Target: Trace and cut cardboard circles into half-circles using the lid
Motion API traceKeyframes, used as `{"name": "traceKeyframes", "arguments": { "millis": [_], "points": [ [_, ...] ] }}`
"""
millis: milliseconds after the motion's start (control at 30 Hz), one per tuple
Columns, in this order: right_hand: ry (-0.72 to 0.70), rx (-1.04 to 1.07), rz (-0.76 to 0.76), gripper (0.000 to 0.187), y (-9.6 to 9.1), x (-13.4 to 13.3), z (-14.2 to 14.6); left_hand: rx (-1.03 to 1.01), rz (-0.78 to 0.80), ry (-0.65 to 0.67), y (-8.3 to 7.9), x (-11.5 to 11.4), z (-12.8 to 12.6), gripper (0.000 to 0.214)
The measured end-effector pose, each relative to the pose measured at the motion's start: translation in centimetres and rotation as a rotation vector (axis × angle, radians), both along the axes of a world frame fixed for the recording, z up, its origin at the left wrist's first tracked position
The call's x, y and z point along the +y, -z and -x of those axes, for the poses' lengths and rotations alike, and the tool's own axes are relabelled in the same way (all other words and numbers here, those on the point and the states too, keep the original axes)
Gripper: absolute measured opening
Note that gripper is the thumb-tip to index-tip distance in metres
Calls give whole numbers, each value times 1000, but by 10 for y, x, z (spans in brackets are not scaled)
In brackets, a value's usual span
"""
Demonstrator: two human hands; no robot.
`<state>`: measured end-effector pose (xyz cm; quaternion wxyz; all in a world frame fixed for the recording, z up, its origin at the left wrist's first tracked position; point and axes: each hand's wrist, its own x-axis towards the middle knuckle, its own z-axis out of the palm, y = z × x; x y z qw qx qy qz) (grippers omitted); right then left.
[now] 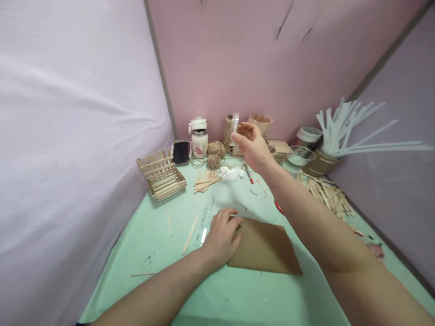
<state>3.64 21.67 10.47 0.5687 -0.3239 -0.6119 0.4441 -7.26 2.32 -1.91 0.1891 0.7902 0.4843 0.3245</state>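
Observation:
My left hand (224, 233) rests at the left edge of a brown piece of cardboard (267, 246), its fingers curled over that edge. Just left of it lies a clear ruler (205, 222), partly hidden by the hand. My right hand (253, 145) is raised over the back of the table, pinching a narrow, clear plastic piece (234, 123) upright between thumb and fingers; its exact kind is not plain. Below it on the table are a crumpled white cloth or tissue (231, 174) and a red-tipped pen (249, 174).
A slatted stick basket (166, 183) stands at left. Behind are a white bottle (199, 140), twine balls (215, 154) and a clear bowl (301, 156). White strips (340, 131) rise from a brown pot (321, 163). Wooden sticks (205, 181) and scraps (326, 192) lie about.

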Motion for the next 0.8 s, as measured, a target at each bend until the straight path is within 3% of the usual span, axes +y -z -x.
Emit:
{"name": "traceKeyframes", "arguments": {
  "millis": [133, 233, 333, 400, 500, 567, 667, 800],
  "points": [
    [-32, -2, 174, 59, 0, -17, -43, -59, -27, -28, -7, 3, 5, 31],
    [-42, 2, 244, 57, 3, -33, -63, -173, -25, -106, -29, 16, 14, 31],
    [-75, 56, 306, 55, 3, -46, -74, -261, -8, -188, -63, 45, 18, 45],
    [-103, 91, 340, 53, 2, -51, -75, -268, -9, -202, -84, 72, 14, 64],
    [-153, 130, 379, 50, 3, -59, -71, -202, 17, -193, -101, 114, -1, 84],
    [-148, 146, 380, 50, 7, -66, -69, 5, 73, -184, -103, 134, -9, 64],
    [-47, 177, 354, 51, 18, -80, -76, 137, 92, -166, -102, 151, -4, 24],
    [95, 275, 316, 50, 36, -106, -108, 279, 35, -358, -114, 157, 40, 23]
  ]
}}
